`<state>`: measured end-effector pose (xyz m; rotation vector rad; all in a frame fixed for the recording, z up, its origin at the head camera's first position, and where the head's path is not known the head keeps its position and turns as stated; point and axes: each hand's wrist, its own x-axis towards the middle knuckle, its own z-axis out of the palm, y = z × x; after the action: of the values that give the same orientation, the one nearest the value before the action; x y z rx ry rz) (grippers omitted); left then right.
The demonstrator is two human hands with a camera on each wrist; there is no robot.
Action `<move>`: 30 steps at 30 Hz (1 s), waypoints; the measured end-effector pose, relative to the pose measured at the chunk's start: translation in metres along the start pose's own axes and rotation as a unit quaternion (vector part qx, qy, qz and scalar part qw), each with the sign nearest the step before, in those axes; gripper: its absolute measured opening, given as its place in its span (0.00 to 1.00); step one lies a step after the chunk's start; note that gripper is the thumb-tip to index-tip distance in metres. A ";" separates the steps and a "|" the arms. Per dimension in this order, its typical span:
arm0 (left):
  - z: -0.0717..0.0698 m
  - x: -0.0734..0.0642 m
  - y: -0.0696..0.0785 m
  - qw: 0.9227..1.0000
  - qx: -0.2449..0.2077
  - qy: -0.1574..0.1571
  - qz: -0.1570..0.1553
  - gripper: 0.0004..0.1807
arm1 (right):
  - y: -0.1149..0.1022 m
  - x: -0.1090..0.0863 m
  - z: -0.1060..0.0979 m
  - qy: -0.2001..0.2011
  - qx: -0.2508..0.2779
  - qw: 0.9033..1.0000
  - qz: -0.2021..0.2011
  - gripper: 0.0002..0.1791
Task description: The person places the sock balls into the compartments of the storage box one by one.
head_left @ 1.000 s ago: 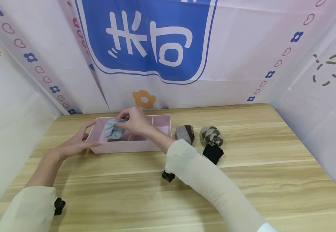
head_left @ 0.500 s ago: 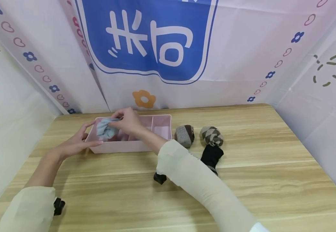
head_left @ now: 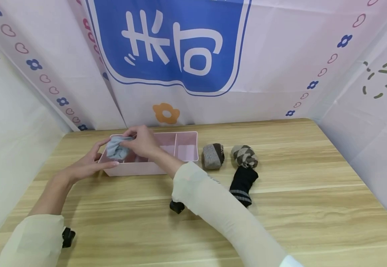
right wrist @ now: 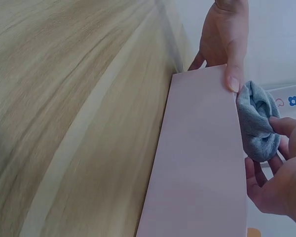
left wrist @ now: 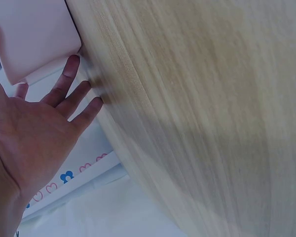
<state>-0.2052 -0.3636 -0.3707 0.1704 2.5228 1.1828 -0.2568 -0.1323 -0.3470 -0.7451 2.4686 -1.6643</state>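
A rolled light blue sock (head_left: 117,148) is pinched between the thumb and fingers of my right hand (head_left: 142,142), over the left end of a pink divided box (head_left: 146,169). In the right wrist view the sock (right wrist: 259,121) sits at the box's rim, thumb on one side and fingers beneath. My left hand (head_left: 86,163) is spread against the box's left end, its thumb lying on the front rim. The left wrist view shows its fingers (left wrist: 64,83) fairly straight near the box corner. My right hand hides part of the box's inside.
Right of the box lie a rolled grey-and-brown sock (head_left: 213,156), a rolled checkered sock (head_left: 244,156) and a black sock (head_left: 243,183) with striped bands. My right sleeve (head_left: 227,211) crosses the wooden table (head_left: 130,222). A printed cloth (head_left: 263,74) hangs behind.
My right hand has moved left with the light blue sock, toward the box's left end. More of the black sock and the right compartments now shows. The left hand has stayed put.
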 end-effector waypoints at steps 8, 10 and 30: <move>0.000 0.000 0.000 1.000 -0.005 0.002 -0.001 0.56 | 0.001 0.004 0.016 0.023 -0.042 0.999 -0.011 0.10; 0.000 0.000 0.000 1.000 -0.011 0.001 0.001 0.55 | 0.001 0.005 0.019 0.024 -0.050 0.998 -0.012 0.10; -0.001 0.000 -0.002 1.000 -0.001 -0.004 0.008 0.55 | -0.002 0.005 0.026 -0.093 -0.196 0.975 -0.042 0.17</move>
<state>-0.2057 -0.3658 -0.3718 0.1950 2.5188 1.1881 -0.2522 -0.1570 -0.3551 -1.0062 2.6857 -1.0721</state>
